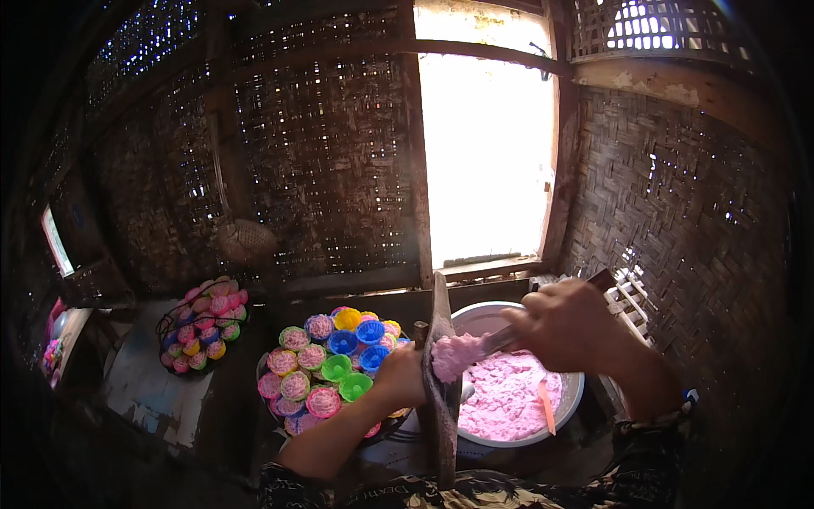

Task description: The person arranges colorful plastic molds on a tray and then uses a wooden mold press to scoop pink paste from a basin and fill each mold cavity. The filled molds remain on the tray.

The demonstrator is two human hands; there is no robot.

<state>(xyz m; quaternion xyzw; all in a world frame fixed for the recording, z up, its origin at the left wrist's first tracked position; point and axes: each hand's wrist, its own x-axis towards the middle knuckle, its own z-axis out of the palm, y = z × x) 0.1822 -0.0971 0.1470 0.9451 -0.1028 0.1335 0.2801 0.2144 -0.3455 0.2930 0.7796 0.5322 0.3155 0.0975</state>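
Beside the upright wooden board (442,316), a lump of pink mixture (458,355) sits on the end of a flat blade (500,340), seemingly touching the wood; more of it lies in the pale basin (509,443) below, where an orange scraper (547,407) rests. The mixture looks soft, damp and sticky, light in a small scoop (though the whole basin would likely weigh plenty), so it should ride better on the blade than between fingers, with the hold kept on the handle (603,281), clear of the lump. The right hand (555,322) is wrapped round that handle, fingers together. The left hand (403,375) curls at the board's left side, near the frilled cups (342,342); its fingertips are hidden, so I cannot tell how tightly it grips, or what
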